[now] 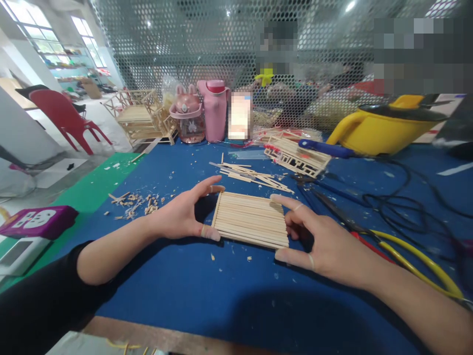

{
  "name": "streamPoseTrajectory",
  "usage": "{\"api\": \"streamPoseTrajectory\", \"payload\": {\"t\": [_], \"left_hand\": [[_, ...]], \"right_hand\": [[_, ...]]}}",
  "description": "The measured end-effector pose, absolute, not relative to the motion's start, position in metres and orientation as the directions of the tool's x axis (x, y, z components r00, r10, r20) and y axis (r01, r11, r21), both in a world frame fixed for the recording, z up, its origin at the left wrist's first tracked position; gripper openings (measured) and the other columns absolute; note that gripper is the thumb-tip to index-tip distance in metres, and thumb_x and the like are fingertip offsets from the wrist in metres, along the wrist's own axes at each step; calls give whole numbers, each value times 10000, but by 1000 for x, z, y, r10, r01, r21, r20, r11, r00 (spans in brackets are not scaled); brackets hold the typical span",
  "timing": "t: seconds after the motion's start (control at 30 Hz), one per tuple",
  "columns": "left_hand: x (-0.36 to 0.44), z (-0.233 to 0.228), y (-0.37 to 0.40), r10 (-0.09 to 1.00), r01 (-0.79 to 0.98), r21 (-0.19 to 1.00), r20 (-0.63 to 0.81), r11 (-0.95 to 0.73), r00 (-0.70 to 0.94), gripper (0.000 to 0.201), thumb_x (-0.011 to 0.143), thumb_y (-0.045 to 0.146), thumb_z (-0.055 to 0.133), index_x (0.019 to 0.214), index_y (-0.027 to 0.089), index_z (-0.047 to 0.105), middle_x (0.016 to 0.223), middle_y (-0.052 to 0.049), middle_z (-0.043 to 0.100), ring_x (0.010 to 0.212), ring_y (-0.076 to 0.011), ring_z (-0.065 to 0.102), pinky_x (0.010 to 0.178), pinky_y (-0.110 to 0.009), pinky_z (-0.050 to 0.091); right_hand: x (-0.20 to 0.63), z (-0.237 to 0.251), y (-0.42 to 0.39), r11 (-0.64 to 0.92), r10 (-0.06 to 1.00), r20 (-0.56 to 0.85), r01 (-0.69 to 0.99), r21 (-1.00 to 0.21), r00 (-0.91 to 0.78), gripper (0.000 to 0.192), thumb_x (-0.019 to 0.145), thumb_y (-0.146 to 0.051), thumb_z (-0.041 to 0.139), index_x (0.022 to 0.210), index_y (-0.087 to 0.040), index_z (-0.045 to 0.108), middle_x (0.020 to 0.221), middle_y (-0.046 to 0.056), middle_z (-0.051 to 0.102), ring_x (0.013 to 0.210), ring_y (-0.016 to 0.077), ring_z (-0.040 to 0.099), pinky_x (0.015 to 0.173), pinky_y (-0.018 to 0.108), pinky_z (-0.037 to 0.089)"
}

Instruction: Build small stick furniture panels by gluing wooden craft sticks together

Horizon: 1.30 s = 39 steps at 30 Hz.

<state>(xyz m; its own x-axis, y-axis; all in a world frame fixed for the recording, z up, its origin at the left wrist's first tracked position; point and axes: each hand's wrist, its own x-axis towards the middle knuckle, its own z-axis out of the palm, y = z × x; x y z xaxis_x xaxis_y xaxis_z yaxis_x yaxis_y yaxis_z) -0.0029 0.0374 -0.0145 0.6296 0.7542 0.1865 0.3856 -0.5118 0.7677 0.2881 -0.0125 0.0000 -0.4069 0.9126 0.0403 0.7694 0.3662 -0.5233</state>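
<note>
While my left hand (181,214) pinches the left end of the stick panel (250,219) between thumb and forefinger, my right hand (318,241) brackets the right end the same way, fingers spread and pressing inward, so both hands grasp the one flat raft of thin wooden sticks. It lies on the blue tabletop (192,291), about midway across and nearer the front edge than the back. I judge the risk to be in the squeeze: if I push the ends unevenly, the sticks could buckle upward or slide out of line, and any that are not bonded could scatter. Just behind the panel lie loose sticks (254,176), and beyond them a small stick frame (297,159). Wood scraps (135,203) litter the left side. Pliers with yellow handles (406,256) and black cables (402,197) lie close to my right wrist, where a careless elbow might snag them.
</note>
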Motion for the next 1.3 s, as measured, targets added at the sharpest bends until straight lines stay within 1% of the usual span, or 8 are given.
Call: {"api": "streamPoseTrajectory", "payload": {"t": [0.1, 0.2, 0.3, 0.43, 0.6, 0.8, 1.03, 1.3], "left_hand": [[-7, -15, 35, 740, 396, 741, 197, -542, 643, 1155, 577, 414, 800, 1466, 272, 77, 1508, -119, 252, 1347, -334, 285, 1103, -497, 204], [-10, -18, 32, 734, 425, 704, 202, -570, 649, 1185, 544, 435, 812, 1467, 260, 90, 1537, -89, 163, 1375, -331, 217, 1123, -469, 175], [-7, -20, 31, 705, 433, 674, 186, -599, 685, 1153, 565, 468, 791, 1467, 250, 106, 1528, -104, 197, 1371, -324, 231, 1120, -466, 188], [0, -20, 32, 676, 444, 625, 189, -642, 712, 1111, 603, 514, 749, 1466, 220, 114, 1510, -151, 230, 1353, -334, 265, 1105, -480, 215], [6, -16, 31, 691, 484, 601, 166, -636, 703, 1071, 651, 537, 699, 1463, 161, 111, 1482, -199, 258, 1340, -332, 282, 1091, -478, 246], [5, -13, 27, 693, 484, 592, 184, -644, 698, 1113, 606, 554, 722, 1460, 199, 103, 1415, -199, 338, 1274, -359, 360, 1041, -508, 308], [3, -8, 21, 782, 648, 477, 152, -594, 604, 1054, 644, 524, 690, 1447, 156, 115, 1372, -192, 375, 1262, -347, 375, 1030, -498, 325], [3, -8, 20, 770, 636, 488, 129, -598, 625, 1017, 688, 444, 675, 1447, 179, 53, 1408, -179, 319, 1287, -307, 359, 1057, -459, 317]], "right_hand": [[290, 5, -14, 385, 906, 76, 738, -554, -416, 725, 726, -484, 636, 1337, -214, 355, 698, -30, 575, 602, 144, 542, 565, 256, 444], [293, 13, -12, 354, 935, 219, 762, -542, -278, 307, 866, -459, 449, 964, -196, 573, 584, -32, 533, 522, 121, 496, 532, 241, 401], [291, 21, 5, 322, 935, 290, 832, -452, -204, 382, 923, -409, 340, 701, -192, 562, 601, -7, 565, 568, 128, 522, 581, 250, 393], [281, 23, 54, 439, 896, 173, 879, -186, -410, 294, 909, -331, 378, 1040, -191, 601, 847, 41, 658, 723, 154, 573, 655, 259, 399], [262, 16, 104, 485, 873, 79, 872, -59, -481, 120, 782, -212, 539, 747, -171, 646, 826, 90, 665, 766, 192, 569, 657, 276, 357], [261, 22, 102, 414, 906, 121, 907, -71, -405, 174, 842, -225, 445, 798, -165, 602, 787, 94, 664, 672, 172, 545, 585, 264, 322], [289, 29, 78, 197, 948, 289, 961, -194, -136, 341, 928, -382, 280, 948, -175, 551, 860, 76, 655, 753, 188, 572, 623, 262, 382], [298, 14, 83, 285, 956, 119, 939, -190, -266, 163, 817, -266, 512, 818, -198, 661, 774, 28, 682, 704, 157, 606, 629, 244, 420]]}}
